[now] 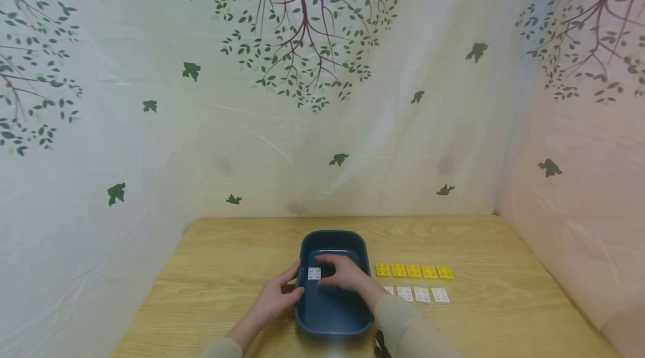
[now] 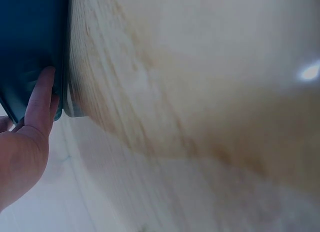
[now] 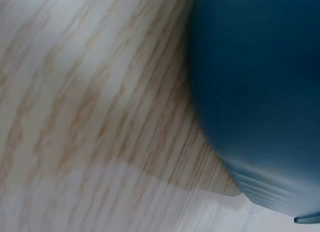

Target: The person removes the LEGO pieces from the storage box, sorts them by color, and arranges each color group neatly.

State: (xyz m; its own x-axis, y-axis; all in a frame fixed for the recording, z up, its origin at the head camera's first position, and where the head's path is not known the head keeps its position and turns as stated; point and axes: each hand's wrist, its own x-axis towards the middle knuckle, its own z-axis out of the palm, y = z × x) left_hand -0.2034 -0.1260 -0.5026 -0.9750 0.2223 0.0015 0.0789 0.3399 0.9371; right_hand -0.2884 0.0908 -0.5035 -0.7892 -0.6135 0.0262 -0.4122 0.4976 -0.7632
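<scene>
A dark blue plastic tub (image 1: 332,313) stands on the table. My left hand (image 1: 276,295) holds its left side, with the thumb at the rim; in the left wrist view the fingers (image 2: 40,99) lie against the outer wall. Inside the tub, toward its left wall, lies a white toy brick (image 1: 314,273) with studs up. My right hand (image 1: 345,274) reaches over the right rim, its thumb and index finger spread apart just right of the brick. The right wrist view shows only the tub's outer wall (image 3: 255,91) and the table, with that hand out of sight.
Right of the tub, a row of several yellow bricks (image 1: 413,271) lies behind a row of several white bricks (image 1: 422,294), partly hidden by the right forearm. A small black item (image 1: 381,344) shows by the right sleeve. A leaf-patterned curtain (image 1: 342,122) surrounds the wooden table (image 1: 227,268).
</scene>
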